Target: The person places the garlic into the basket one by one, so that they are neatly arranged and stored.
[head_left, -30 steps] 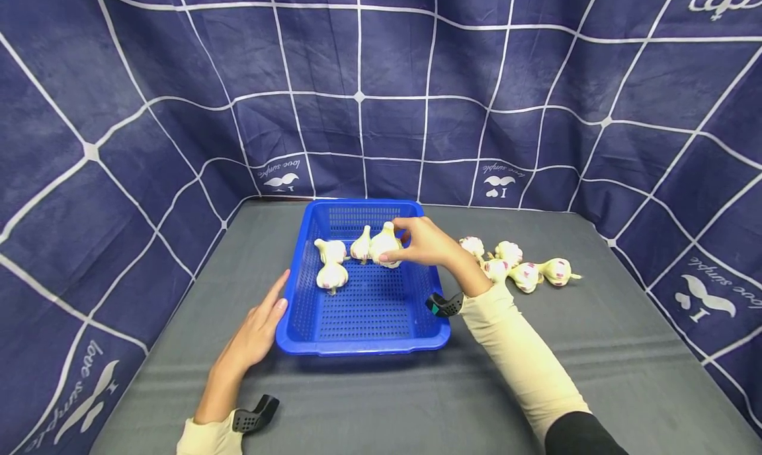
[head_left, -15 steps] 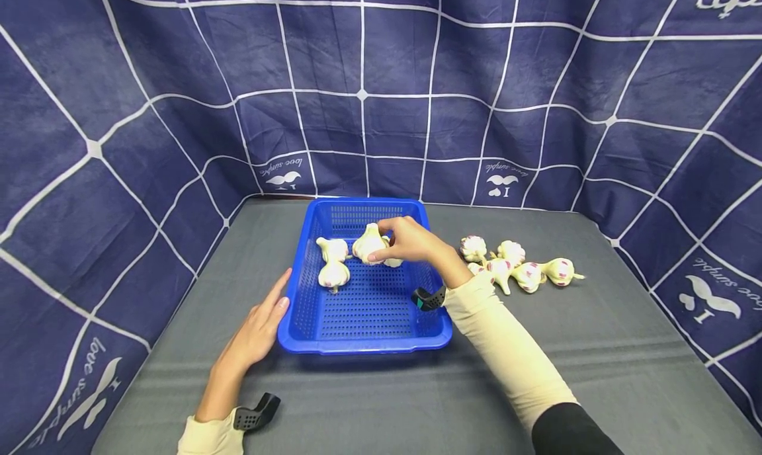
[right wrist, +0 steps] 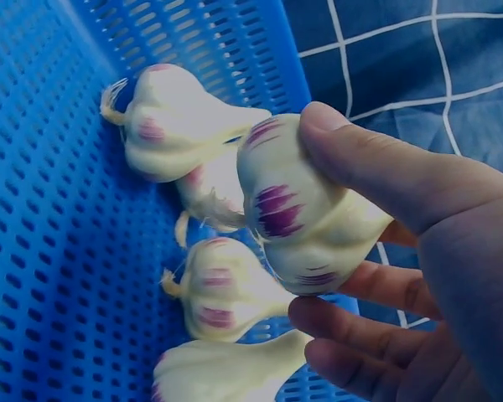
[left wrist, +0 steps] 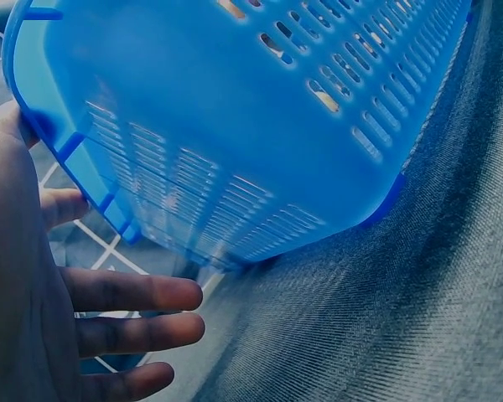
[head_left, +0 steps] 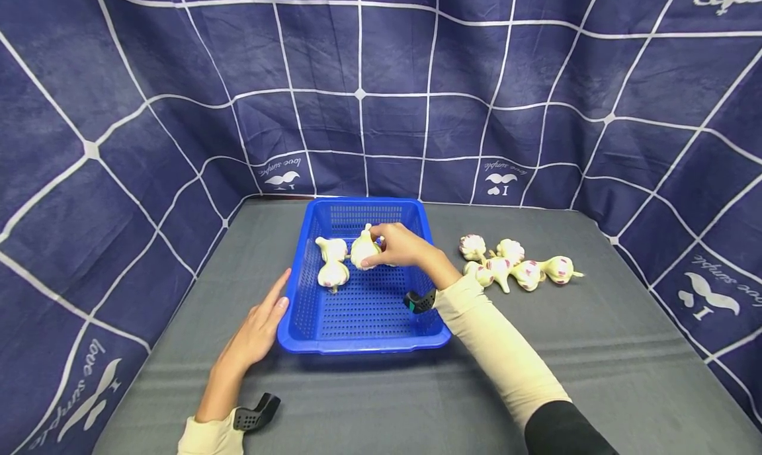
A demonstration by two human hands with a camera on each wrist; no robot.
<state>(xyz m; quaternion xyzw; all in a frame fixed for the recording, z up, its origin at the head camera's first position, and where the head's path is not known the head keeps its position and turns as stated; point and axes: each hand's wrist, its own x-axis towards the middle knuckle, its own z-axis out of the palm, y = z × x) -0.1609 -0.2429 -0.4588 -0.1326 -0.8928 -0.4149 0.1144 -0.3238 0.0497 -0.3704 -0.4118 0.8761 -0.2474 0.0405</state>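
Note:
In the head view, my right hand (head_left: pixel 401 245) pinches a garlic bulb (head_left: pixel 364 250) above the floor of a blue perforated basket (head_left: pixel 363 346). That bulb's neck points up in the head view. In the right wrist view, the thumb lies on one side of the gripped bulb (right wrist: pixel 285 209), with fingers on the other. Several other garlic bulbs (right wrist: pixel 222 289) lie close below it; the hand partly hides some in the head view. My left hand (head_left: pixel 254 329) touches the basket's left rim. Its thumb is at the rim (left wrist: pixel 54 151) in the left wrist view, the other fingers extended along the outside.
To the right of the basket, several garlic bulbs (head_left: pixel 528 275) lie in a cluster on the grey cloth-covered table (head_left: pixel 601 349). A dark blue curtain (head_left: pixel 393 131) with white lines hangs behind and at both sides.
My right hand has moved left inside the basket, carrying the garlic bulb, and has lowered slightly. The left hand has stayed at the basket's rim.

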